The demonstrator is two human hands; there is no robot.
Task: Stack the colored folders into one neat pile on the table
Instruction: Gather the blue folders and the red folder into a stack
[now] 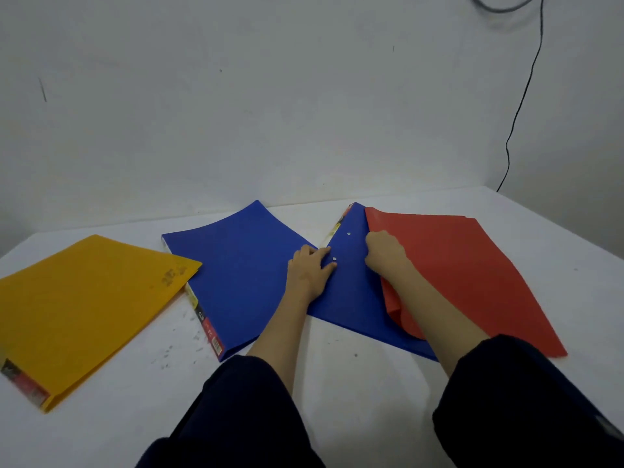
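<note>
Folders lie spread across the white table (337,383) in front of you: a yellow folder (84,309) at far left, a blue folder (236,271) at centre, and a second blue folder (351,292) to the right with a red folder (472,265) lying partly over it. All are thin, matte plastic rectangles; the yellow and centre blue ones show printed spine labels, and the second blue one carries small metal rivets near its spine. The red cover curls up at its near corner. Your left hand (309,268) rests flat, fingers extended and close together, where the two blue folders meet, fingertips by a rivet. Your right hand (385,253) is curled, knuckles up, at the red folder's left edge; whether it pinches that edge, you cannot tell from here. Dark sleeves (250,400) cover both forearms. A black cable (526,89) hangs down the wall.
</note>
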